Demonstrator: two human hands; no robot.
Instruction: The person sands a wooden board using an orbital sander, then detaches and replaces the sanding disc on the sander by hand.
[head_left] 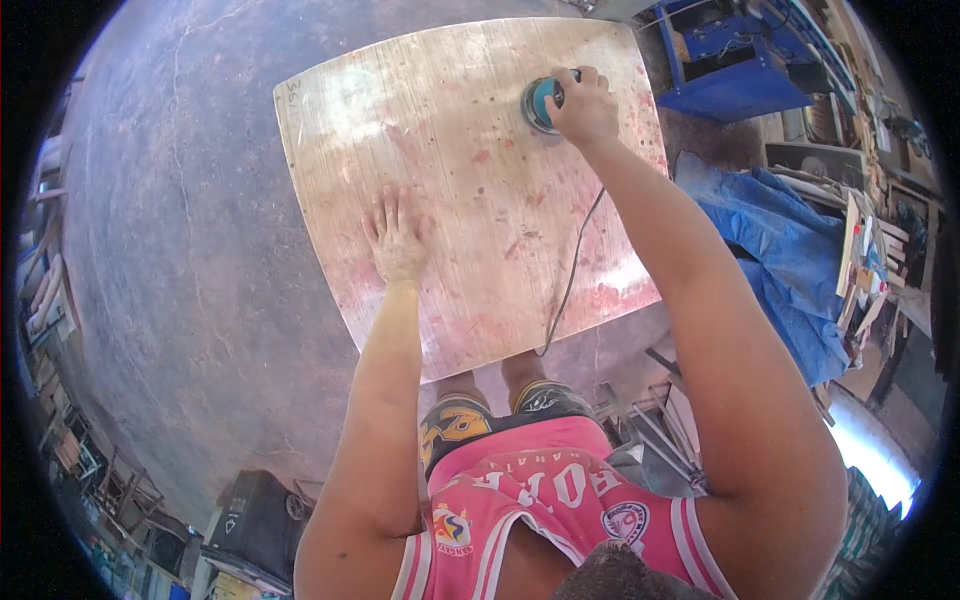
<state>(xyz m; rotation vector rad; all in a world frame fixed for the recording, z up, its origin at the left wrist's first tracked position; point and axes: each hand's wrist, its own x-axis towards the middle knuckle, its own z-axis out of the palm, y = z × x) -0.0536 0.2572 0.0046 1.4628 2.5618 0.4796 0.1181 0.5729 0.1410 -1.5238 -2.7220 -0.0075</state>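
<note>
A large wooden board [470, 200], worn and blotched with pink and red stains, lies in front of me. My right hand [587, 108] is wrapped over the top of a teal electric sander [543, 104], near the board's far right part. The sander's round base rests on the board. From it a dark cord [577, 262] runs over the surface toward me and past the near edge. Flat on the board's left half, my left hand [400, 240] has its fingers spread and looks dusty.
Bare concrete floor [200, 220] stretches on the left. To the right are a blue metal frame [735, 80], a crumpled blue tarp [780, 260] and stacked wood pieces [870, 270]. A black wheeled bin [258, 520] lies at lower left, and metal tubing [660, 435] is near my legs.
</note>
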